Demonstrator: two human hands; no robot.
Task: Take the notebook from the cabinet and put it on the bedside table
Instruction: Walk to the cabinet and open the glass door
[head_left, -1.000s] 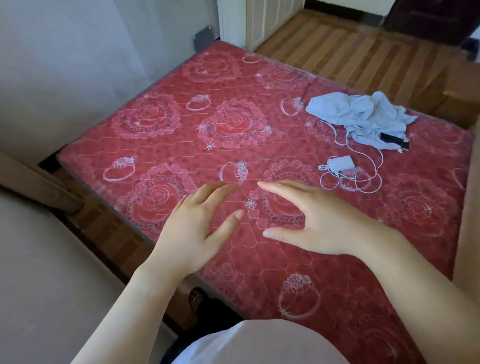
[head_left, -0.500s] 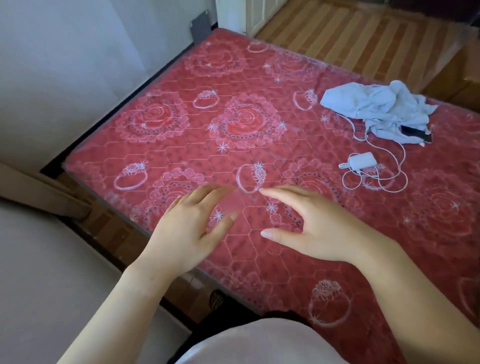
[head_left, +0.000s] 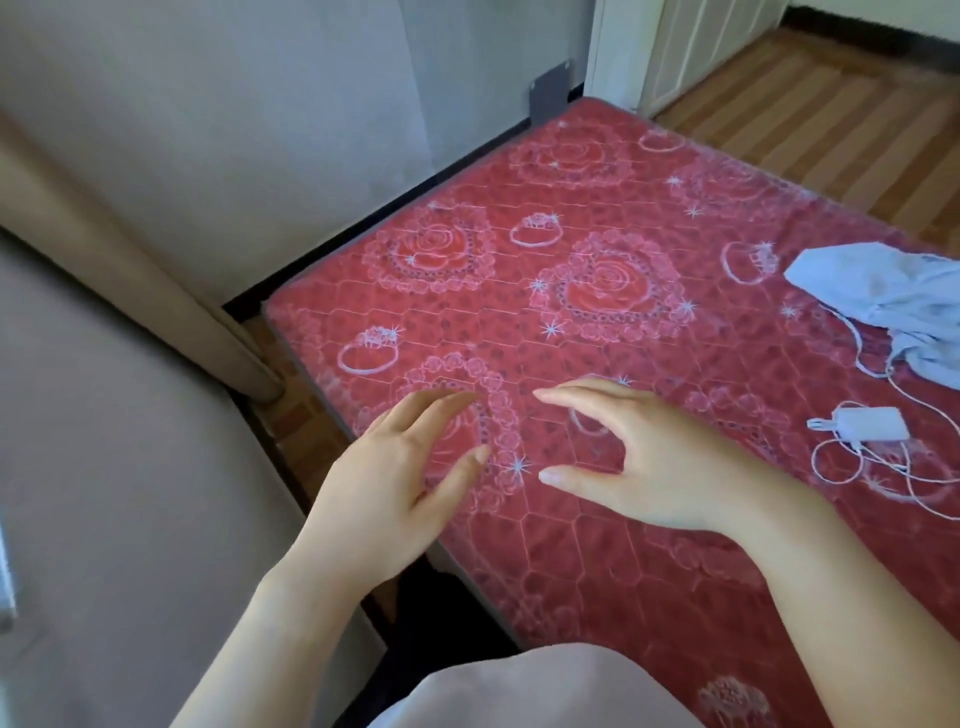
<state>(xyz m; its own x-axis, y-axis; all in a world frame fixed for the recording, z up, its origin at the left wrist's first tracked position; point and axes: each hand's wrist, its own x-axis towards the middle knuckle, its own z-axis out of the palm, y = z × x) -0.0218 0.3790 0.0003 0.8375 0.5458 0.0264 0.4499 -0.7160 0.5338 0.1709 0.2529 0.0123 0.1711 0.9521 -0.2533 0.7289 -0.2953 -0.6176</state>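
Nearest to me, at the six o'clock edge, a fold of the person's pale clothing (head_left: 530, 686) is showing, and both bare forearms are reaching up from it over the bed. The left hand (head_left: 395, 483) is hovering at about seven o'clock of centre, fingers loosely spread and slightly curled, gripping nothing; its fingertips are pointing toward one o'clock over the near corner of the mattress (head_left: 597, 338). The right hand (head_left: 649, 462) is floating just beside it at about five o'clock, thumb and fingers parted in a wide C with empty space between them, its fingers pointing toward nine o'clock at the left hand. The two hands are lying close but apart. The notebook is appearing nowhere in this view, so I cannot tell where it is lying or which way its long axis is running; no cabinet interior or bedside table is showing clearly either. The red quilted mattress, printed with roses, hearts and rings, is running its length from seven o'clock toward one o'clock. At three o'clock a white charger (head_left: 867, 423) is lying among its coiled white cable (head_left: 883, 478), and just beyond it, toward two o'clock, a crumpled pale blue cloth (head_left: 893, 296) is resting on the mattress. At nine o'clock a beige padded surface (head_left: 119, 467) is standing beside the bed. Farther off, a grey wall (head_left: 270, 114) is filling eleven o'clock, and striped wooden flooring (head_left: 831, 114) is stretching away at one o'clock.
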